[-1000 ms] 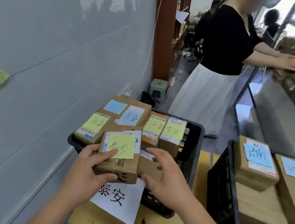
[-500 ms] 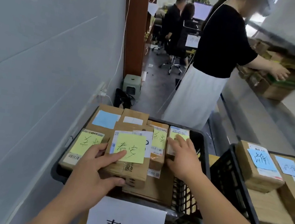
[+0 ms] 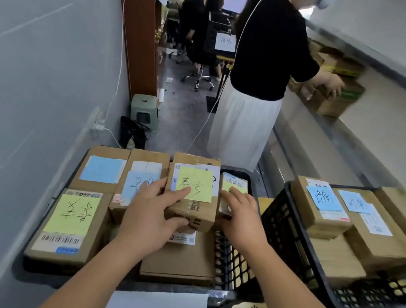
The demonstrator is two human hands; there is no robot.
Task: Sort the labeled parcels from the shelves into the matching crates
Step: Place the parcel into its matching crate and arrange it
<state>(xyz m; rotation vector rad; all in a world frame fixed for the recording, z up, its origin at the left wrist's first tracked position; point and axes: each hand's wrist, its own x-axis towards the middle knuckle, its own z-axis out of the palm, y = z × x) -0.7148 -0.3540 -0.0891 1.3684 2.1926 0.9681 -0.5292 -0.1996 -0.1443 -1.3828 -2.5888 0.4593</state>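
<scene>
I see two black mesh crates side by side. The left crate (image 3: 230, 264) is packed with cardboard parcels and sits close against the grey wall (image 3: 39, 82); the right crate (image 3: 288, 241) holds parcels carrying blue notes. In the left crate's near-left corner lies a flat parcel (image 3: 68, 224) with a large yellow note and a barcode label. Along its far edge are two parcels with blue notes (image 3: 102, 169) (image 3: 142, 182). Near the middle sits the parcel I am working on, the yellow-note parcel (image 3: 192, 193), resting on top of other boxes. My left hand (image 3: 147, 221) grips its near-left corner, thumb curled under the front edge and a finger lying on the yellow note. My right hand (image 3: 242, 217) lies with straight fingers on a small parcel (image 3: 233, 185) at the crate's far-right corner, just beside the held one. A white paper sign (image 3: 157, 307) hangs at the crate's near edge. Beyond, a person in a black top (image 3: 268, 46) reaches to a shelf of boxes (image 3: 337, 93).
</scene>
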